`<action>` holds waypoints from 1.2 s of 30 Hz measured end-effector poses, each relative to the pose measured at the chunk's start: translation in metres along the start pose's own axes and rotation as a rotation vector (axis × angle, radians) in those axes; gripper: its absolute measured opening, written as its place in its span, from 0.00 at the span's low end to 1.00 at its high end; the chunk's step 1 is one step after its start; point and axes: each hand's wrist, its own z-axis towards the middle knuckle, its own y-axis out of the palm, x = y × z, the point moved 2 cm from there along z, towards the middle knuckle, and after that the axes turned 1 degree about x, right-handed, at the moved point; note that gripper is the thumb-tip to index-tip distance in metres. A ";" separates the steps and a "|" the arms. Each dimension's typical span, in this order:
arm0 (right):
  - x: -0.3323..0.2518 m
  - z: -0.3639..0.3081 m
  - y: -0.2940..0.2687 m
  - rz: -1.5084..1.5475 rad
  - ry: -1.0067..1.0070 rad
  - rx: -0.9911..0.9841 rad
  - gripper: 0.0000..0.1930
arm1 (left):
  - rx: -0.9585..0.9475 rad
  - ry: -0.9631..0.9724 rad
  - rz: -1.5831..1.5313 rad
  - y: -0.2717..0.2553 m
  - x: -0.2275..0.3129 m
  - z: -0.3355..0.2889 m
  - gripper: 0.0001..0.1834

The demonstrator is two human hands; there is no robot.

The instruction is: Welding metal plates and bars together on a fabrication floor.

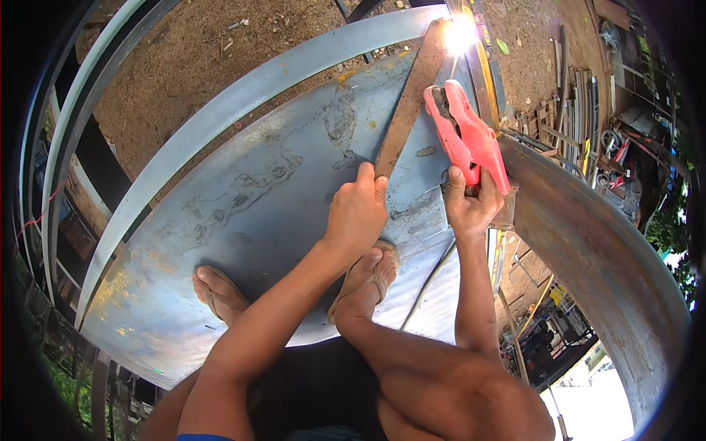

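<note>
My left hand (356,213) is closed round the near end of a rusty flat metal bar (412,103). The bar's far end reaches the end of a curved steel strip (243,99), beside a bright welding arc (460,35). In my right hand (473,206) is a red welding electrode holder (471,132), gripped by its handles. A thin electrode (453,67) runs from its jaws up to the arc. Glare hides the spot where the electrode meets the metal.
I squat in sandals on a large grey steel plate (250,235) with stains and a curved edge. A big rusty curved pipe (588,250) stands at the right. A cable (428,283) lies near my right forearm. Metal lengths (585,117) are stacked on the brown ground below.
</note>
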 end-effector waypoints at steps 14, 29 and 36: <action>0.002 0.001 -0.001 0.012 0.020 0.030 0.24 | 0.047 0.040 0.022 0.003 -0.001 0.000 0.12; 0.003 0.000 0.000 0.005 0.079 0.006 0.23 | -0.007 0.014 0.032 0.002 0.000 0.000 0.12; 0.003 0.004 -0.009 0.068 -0.152 0.065 0.22 | 0.018 0.036 0.042 0.003 -0.002 0.000 0.12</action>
